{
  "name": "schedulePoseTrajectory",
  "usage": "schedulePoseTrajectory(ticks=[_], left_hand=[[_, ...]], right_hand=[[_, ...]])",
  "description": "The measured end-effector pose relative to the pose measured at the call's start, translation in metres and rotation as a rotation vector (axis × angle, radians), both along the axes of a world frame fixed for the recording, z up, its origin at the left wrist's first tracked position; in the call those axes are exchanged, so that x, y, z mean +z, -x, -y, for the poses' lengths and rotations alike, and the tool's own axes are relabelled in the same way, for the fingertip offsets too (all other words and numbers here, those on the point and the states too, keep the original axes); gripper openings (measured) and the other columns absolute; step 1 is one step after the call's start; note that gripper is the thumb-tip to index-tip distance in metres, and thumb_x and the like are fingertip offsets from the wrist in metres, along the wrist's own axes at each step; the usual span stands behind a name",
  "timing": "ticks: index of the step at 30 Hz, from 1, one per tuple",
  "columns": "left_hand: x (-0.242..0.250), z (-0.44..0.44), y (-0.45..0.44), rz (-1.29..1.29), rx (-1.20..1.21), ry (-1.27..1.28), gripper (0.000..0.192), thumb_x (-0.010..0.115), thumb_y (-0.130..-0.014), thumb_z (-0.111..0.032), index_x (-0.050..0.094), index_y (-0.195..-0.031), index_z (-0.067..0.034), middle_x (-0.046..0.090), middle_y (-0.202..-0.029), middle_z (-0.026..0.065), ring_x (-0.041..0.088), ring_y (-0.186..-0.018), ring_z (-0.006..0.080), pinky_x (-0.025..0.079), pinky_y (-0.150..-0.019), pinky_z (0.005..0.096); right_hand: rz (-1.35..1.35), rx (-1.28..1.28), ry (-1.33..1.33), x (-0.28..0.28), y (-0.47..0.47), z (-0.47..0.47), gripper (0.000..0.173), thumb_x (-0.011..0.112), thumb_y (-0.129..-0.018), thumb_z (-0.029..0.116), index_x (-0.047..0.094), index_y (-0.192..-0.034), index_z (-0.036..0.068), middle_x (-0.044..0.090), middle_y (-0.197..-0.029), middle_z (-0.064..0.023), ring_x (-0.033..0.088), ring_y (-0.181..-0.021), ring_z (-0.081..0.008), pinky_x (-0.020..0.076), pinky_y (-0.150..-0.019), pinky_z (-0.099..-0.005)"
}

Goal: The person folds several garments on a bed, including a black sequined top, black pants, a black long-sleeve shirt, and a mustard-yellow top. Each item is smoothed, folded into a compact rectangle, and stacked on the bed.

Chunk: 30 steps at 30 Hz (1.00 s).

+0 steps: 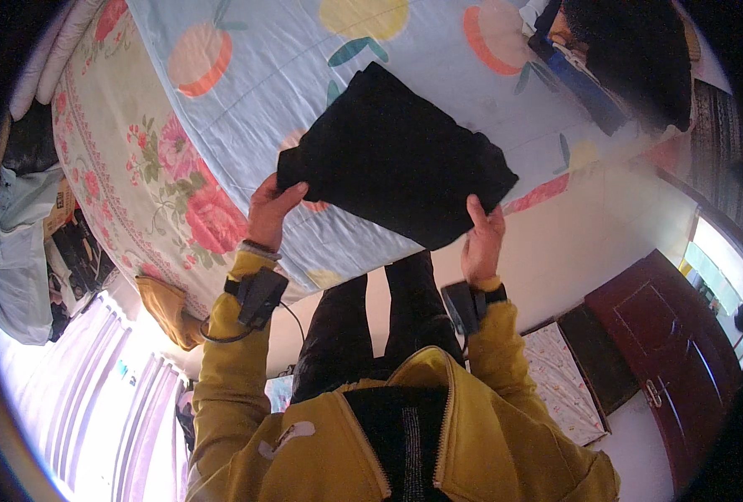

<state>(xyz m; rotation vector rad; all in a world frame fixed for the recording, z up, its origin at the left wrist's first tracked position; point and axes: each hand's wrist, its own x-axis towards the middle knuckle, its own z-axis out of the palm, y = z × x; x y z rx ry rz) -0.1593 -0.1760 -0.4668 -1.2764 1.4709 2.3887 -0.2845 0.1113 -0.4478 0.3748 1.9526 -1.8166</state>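
A folded black garment (390, 157) is held by its two near corners over the bed. Its exact kind cannot be made out. My left hand (272, 210) grips the left corner, thumb on top and fingers hidden beneath. At the right corner, my right hand (485, 235) pinches the cloth the same way. Below the garment spreads a light blue quilt (239, 125) printed with fruit and leaves. Whether the garment's far edge touches the quilt cannot be told.
A floral sheet (152, 182) covers the bed's left side. Dark clothes (635, 56) lie at the far right of the bed. A mustard cloth (167, 310) hangs by the bed's left edge. Light curtains (83, 389) are at lower left, a dark red door (666, 351) at right.
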Motion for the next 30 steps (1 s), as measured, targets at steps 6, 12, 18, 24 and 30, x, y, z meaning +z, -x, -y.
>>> schedulePoseTrajectory(ticks=[6,12,18,24,30], left_hand=[[-0.010,-0.013,0.009,0.099,0.088,0.123,0.020,0.062,-0.081,-0.010,0.058,-0.098,-0.001,0.063,-0.091,0.0050,0.060,-0.080,0.0141,0.048,-0.076,0.0272],[-0.011,-0.013,0.008,0.024,0.160,0.167,0.020,0.070,-0.075,-0.012,0.059,-0.085,0.001,0.060,-0.078,0.0022,0.053,-0.071,0.0088,0.043,-0.067,0.0226],[-0.024,-0.007,0.011,0.119,0.063,0.247,0.023,0.066,-0.078,-0.013,0.054,-0.091,0.001,0.058,-0.081,0.0038,0.057,-0.072,0.0141,0.048,-0.072,0.0265],[-0.002,-0.038,-0.007,0.132,0.436,-0.117,0.040,0.066,-0.079,-0.016,0.045,-0.111,-0.004,0.054,-0.100,0.0074,0.057,-0.087,0.0186,0.048,-0.079,0.0339],[-0.012,-0.048,0.007,0.016,0.430,-0.398,0.042,0.061,-0.081,-0.011,0.046,-0.121,-0.009,0.055,-0.114,0.0057,0.054,-0.102,0.0212,0.043,-0.089,0.0385]], right_hand=[[0.203,-0.043,0.112,-0.026,0.004,-0.021,0.037,0.063,-0.082,0.021,0.054,-0.116,0.008,0.060,-0.096,-0.0020,0.054,-0.072,-0.0070,0.0406,-0.057,-0.0176],[0.006,0.160,-0.015,-0.014,0.028,-0.018,0.027,0.063,-0.081,0.022,0.057,-0.104,0.010,0.058,-0.097,-0.0022,0.054,-0.087,-0.0181,0.0432,-0.070,-0.0265],[-0.087,0.086,-0.521,-0.019,0.037,-0.018,0.024,0.064,-0.077,0.011,0.057,-0.098,0.003,0.058,-0.092,-0.0048,0.054,-0.085,-0.0155,0.0439,-0.076,-0.0279],[-0.667,0.510,-0.631,0.009,0.081,0.016,0.041,0.068,-0.073,0.017,0.052,-0.107,0.000,0.056,-0.104,-0.0127,0.053,-0.096,-0.0283,0.0404,-0.087,-0.0362],[-0.346,1.007,-0.809,-0.001,0.112,0.055,0.066,0.073,-0.066,0.036,0.049,-0.117,0.002,0.055,-0.111,-0.0210,0.050,-0.105,-0.0350,0.0379,-0.091,-0.0411]])
